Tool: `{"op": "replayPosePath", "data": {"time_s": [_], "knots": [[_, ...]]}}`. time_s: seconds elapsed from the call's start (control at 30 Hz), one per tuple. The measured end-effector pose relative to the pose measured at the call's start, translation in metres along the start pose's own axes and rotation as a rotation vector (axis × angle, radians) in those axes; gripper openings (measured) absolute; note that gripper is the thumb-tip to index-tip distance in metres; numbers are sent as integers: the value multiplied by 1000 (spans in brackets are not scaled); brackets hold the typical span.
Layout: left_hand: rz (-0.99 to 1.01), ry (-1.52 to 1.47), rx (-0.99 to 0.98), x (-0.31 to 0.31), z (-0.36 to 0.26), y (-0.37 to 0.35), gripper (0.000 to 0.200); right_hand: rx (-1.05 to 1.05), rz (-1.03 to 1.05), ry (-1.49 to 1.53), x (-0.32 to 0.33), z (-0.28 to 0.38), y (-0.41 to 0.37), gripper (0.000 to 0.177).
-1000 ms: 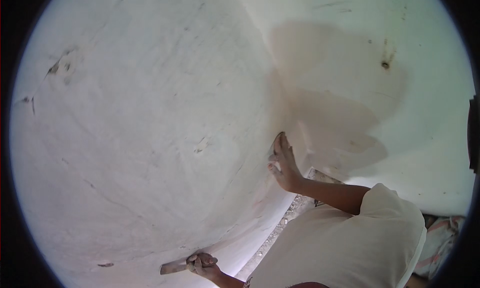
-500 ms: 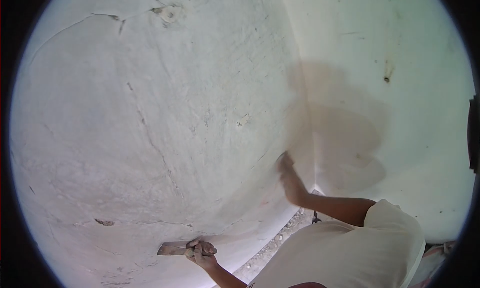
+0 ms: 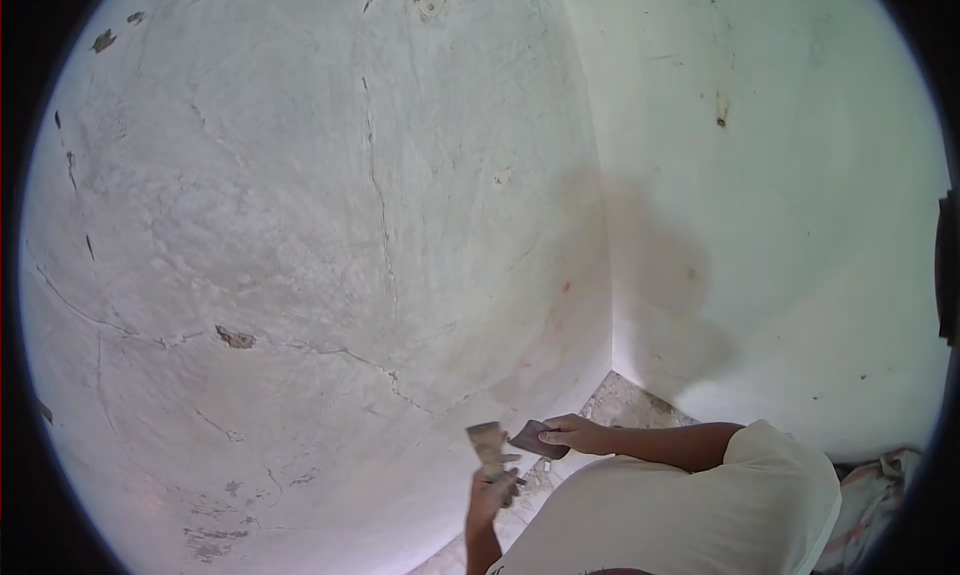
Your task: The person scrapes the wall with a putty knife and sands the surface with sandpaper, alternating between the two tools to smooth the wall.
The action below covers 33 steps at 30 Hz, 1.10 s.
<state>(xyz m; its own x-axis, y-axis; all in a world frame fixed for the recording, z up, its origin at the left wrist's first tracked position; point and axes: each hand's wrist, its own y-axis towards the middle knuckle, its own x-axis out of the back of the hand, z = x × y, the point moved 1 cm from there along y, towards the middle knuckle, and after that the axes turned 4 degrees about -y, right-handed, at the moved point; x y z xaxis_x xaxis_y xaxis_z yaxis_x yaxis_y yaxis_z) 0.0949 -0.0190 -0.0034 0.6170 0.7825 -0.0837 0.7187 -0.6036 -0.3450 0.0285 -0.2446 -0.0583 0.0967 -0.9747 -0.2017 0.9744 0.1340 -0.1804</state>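
My left hand point(image 3: 492, 495) is closed around the handle of a putty knife point(image 3: 486, 441), its wide, stained blade pointing up. Just right of the blade, my right hand point(image 3: 580, 434) pinches a dark, flat piece of sandpaper point(image 3: 538, 440) between thumb and fingers. The sandpaper's left edge comes close to the blade. Both hands are low in front of my body, near the foot of the pale plastered wall point(image 3: 290, 215). That wall carries cracks, scuffs and a chipped hole point(image 3: 235, 337).
A second pale wall point(image 3: 800, 255) meets the first at a corner on the right, with my shadow across both. Dusty, debris-strewn floor point(image 3: 630, 405) shows at the corner's foot. Crumpled striped cloth point(image 3: 880, 495) lies at lower right.
My right hand has come down off the wall and now shows the sandpaper. My left hand has moved right, turning the putty knife upright. The view has shifted left and down.
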Motion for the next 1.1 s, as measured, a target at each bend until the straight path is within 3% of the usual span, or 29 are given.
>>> {"op": "replayPosePath", "data": {"time_s": [0.03, 0.13, 0.23, 0.33, 0.4, 0.43, 0.5, 0.6, 0.77, 0.83, 0.87, 1.0, 1.1], "knots": [[47, -36, 92, -7, 13, -6, 29, 1, 2, 81, -9, 7, -5, 33], [179, -418, -80, -27, 44, -18, 28, -16, -28, 277, -36, 18, -24, 36], [127, -197, -2, -22, 54, -25, 27, -150, -110, 128, -46, 11, -44, 36], [86, -48, 50, -21, 53, -28, 25, -61, -506, -240, -62, -16, -65, 36], [55, 91, 181, -28, 37, -36, 22, 268, -634, -578, -66, -13, -77, 36], [93, 123, 70, -30, 45, -38, 25, 434, -680, -742, -72, -8, -85, 35], [160, 192, -159, -34, 65, -36, 31, 306, -519, -630, -76, -4, -91, 33], [185, 140, -93, -46, 79, -45, 26, 8, -346, -368, -74, -22, -80, 30], [94, 196, -136, -55, 69, -56, 25, 151, -240, -266, -66, -32, -65, 31], [15, 262, -247, -55, 81, -49, 27, 241, -232, -278, -62, -27, -60, 29], [-19, 302, -296, -56, 86, -46, 29, 134, -168, -100, -55, -32, -55, 30], [-306, -24, -390, -71, 97, -26, 40, 54, -284, 391, 2, 4, -37, 35], [-396, -9, -348, -85, 87, -13, 38, 165, -427, 294, 79, 35, -22, 23]]}}
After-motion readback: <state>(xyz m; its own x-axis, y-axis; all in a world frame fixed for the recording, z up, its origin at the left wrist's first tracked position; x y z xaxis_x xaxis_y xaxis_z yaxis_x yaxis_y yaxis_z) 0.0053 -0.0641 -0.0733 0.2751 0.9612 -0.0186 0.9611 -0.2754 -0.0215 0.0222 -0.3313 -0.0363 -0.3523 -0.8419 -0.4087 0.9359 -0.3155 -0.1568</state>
